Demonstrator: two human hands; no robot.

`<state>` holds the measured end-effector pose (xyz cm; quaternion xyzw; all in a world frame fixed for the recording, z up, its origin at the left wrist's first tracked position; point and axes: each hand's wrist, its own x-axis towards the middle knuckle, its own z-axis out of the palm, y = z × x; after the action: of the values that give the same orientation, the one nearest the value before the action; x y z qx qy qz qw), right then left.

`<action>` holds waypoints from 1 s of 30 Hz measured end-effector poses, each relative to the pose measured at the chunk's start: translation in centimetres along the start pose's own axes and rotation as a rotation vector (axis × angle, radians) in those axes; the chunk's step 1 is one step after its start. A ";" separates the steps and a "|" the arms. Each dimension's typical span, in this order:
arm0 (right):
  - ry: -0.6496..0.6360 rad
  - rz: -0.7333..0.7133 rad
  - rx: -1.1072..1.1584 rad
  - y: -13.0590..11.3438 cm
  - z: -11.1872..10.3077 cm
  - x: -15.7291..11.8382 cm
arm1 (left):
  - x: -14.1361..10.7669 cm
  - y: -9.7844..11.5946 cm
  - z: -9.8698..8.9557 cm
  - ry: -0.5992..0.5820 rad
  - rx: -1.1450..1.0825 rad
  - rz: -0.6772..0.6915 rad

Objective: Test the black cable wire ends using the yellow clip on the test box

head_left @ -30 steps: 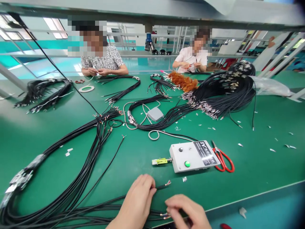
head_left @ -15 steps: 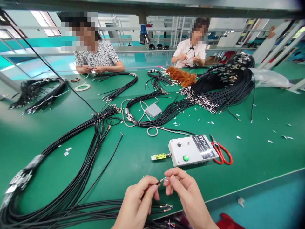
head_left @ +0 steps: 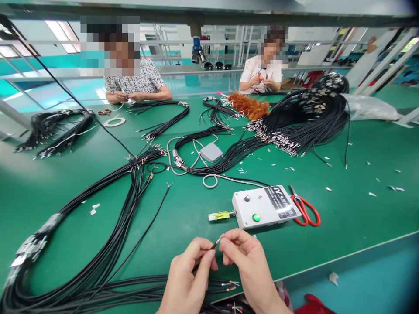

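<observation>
Between thumb and fingers my left hand [head_left: 191,272] pinches a black cable [head_left: 215,245] close to its stripped end. My right hand [head_left: 247,257] is closed on the thin wires [head_left: 220,239] that come out of that end; its fingertips hide most of them. Just behind the hands is a white box [head_left: 252,207] with a lit green button and a yellow-green clip tip [head_left: 221,216] on its left side. Below and left of my hands, a bundle of black cables [head_left: 131,285] ends in stripped coloured wires near my left wrist.
Red-handled scissors [head_left: 306,209] lie right of the box. A large cable bundle [head_left: 36,244] curves along the left. More black cables [head_left: 304,117], an orange duster [head_left: 248,104] and a grey pedal [head_left: 211,151] lie farther back. Two people sit across the green table [head_left: 327,235].
My right hand has shifted slightly left, closer to my left hand. Its fingers now cover more of the thin wires, which showed more clearly before.
</observation>
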<state>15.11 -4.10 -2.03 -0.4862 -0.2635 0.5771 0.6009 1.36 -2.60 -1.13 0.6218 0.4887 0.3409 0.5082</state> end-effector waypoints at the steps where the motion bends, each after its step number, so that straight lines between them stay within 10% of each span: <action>1: -0.006 -0.003 0.004 0.1 0.2 0.0 | 0.0 0.1 0.1 0.017 -0.006 0.004; 30: -0.192 -0.106 -0.512 1.2 -2.1 0.5 | 1.6 -1.8 1.7 0.013 -0.189 0.157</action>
<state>16.52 -4.35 -4.03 -0.5509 -0.4815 0.5028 0.4603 2.88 -1.61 -3.38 0.6052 0.4076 0.4283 0.5331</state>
